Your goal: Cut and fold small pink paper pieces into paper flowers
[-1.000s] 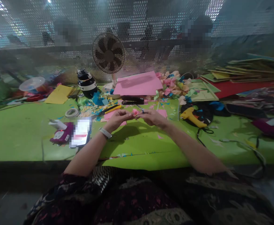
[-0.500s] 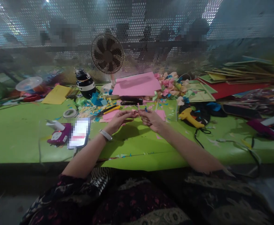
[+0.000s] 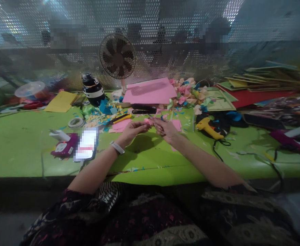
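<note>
My left hand (image 3: 133, 131) is closed in a pinch on a small pink paper piece (image 3: 148, 121) held just above the table. Close on its right, my right hand (image 3: 167, 130) has its fingers closed round a slim tool with a blue part (image 3: 161, 118); its kind is too small to make out. The tool's tip side meets the pink paper between the two hands. Pink paper sheets (image 3: 120, 126) lie behind my left hand, with a yellow cutter knife (image 3: 122, 118) beside them. A black stapler (image 3: 144, 109) rests just beyond my fingertips.
Paper scraps (image 3: 95, 119), a tape roll (image 3: 76, 122) and a phone (image 3: 87, 145) lie to the left. A fan (image 3: 117, 58) and a black bottle (image 3: 93, 90) stand behind. Paper flowers (image 3: 185, 92) are heaped at the back; a yellow glue gun (image 3: 208, 128) with its cord lies right.
More of the pink paper shows between my hands now. My left fingers have drawn closer together, and my right hand has turned slightly. The other things lie as before.
</note>
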`<state>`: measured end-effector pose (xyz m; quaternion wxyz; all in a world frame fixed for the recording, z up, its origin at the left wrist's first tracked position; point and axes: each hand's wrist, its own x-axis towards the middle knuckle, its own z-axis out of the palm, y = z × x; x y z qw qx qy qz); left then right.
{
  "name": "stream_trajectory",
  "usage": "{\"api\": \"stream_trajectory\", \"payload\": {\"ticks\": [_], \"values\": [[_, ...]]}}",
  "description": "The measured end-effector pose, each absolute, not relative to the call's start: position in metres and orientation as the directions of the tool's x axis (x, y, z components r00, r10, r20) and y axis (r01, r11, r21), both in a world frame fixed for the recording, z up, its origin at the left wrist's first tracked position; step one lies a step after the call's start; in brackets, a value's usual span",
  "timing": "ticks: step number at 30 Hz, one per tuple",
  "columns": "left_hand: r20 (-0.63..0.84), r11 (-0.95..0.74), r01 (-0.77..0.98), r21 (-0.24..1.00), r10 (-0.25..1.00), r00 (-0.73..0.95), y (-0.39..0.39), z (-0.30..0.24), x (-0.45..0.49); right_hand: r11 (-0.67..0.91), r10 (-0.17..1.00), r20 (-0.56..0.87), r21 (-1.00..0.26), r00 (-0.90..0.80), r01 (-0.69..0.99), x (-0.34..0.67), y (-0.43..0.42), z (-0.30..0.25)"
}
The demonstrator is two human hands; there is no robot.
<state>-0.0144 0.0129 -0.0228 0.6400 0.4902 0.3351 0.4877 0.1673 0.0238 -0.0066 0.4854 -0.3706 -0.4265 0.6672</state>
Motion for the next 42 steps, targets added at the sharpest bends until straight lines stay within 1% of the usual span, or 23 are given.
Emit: {"api": "stream_trajectory", "payload": {"ticks": [4, 8, 12, 15, 17, 20, 22, 24, 26, 28, 32, 37, 42], "values": [[0.038, 0.046, -0.279, 0.959, 0.957, 0.287, 0.010, -0.018, -0.013, -0.134, 0.973, -0.054, -0.923, -0.223, -0.362, 0.168, 0.025, -0.006], [0.030, 0.047, -0.253, 0.966, 0.956, 0.293, 0.009, -0.020, -0.010, -0.148, 0.974, -0.069, -0.915, -0.214, -0.375, 0.165, 0.024, -0.009], [0.063, 0.014, -0.269, 0.963, 0.959, 0.277, 0.011, -0.027, -0.008, -0.154, 0.971, -0.082, -0.932, -0.223, -0.329, 0.162, 0.021, -0.010], [0.074, 0.001, -0.276, 0.961, 0.963, 0.258, 0.013, -0.028, -0.010, -0.109, 0.977, -0.056, -0.961, -0.207, -0.255, 0.165, 0.020, -0.007], [0.074, -0.006, -0.276, 0.961, 0.969, 0.236, 0.015, -0.027, -0.013, -0.037, 0.981, -0.005, -0.986, -0.194, -0.162, 0.170, 0.019, -0.004], [0.080, -0.019, -0.287, 0.958, 0.976, 0.200, 0.017, -0.024, -0.016, 0.176, 0.966, 0.160, -0.982, -0.206, 0.062, 0.176, 0.019, -0.001], [0.083, -0.024, -0.297, 0.954, 0.979, 0.188, 0.018, -0.022, -0.018, 0.350, 0.927, 0.293, -0.899, -0.233, 0.264, 0.179, 0.020, -0.002], [0.091, -0.032, -0.297, 0.954, 0.978, 0.188, 0.018, -0.021, -0.019, 0.470, 0.881, 0.374, -0.760, -0.290, 0.449, 0.179, 0.021, -0.005], [0.106, -0.049, -0.287, 0.957, 0.977, 0.186, 0.018, -0.021, -0.019, 0.522, 0.853, 0.391, -0.643, -0.345, 0.560, 0.179, 0.021, -0.008], [0.120, -0.066, -0.276, 0.959, 0.976, 0.184, 0.019, -0.023, -0.020, 0.537, 0.844, 0.384, -0.578, -0.375, 0.615, 0.179, 0.022, -0.010], [0.130, -0.074, -0.267, 0.961, 0.972, 0.196, 0.021, -0.027, -0.022, 0.557, 0.828, 0.405, -0.523, -0.387, 0.645, 0.179, 0.023, -0.012], [0.176, -0.127, -0.224, 0.966, 0.961, 0.213, 0.021, -0.029, -0.023, 0.580, 0.814, 0.401, -0.535, -0.419, 0.614, 0.181, 0.024, -0.010], [0.225, -0.187, -0.210, 0.960, 0.958, 0.175, 0.019, -0.025, -0.022, 0.621, 0.783, 0.409, -0.533, -0.468, 0.574, 0.182, 0.023, -0.007]]}}
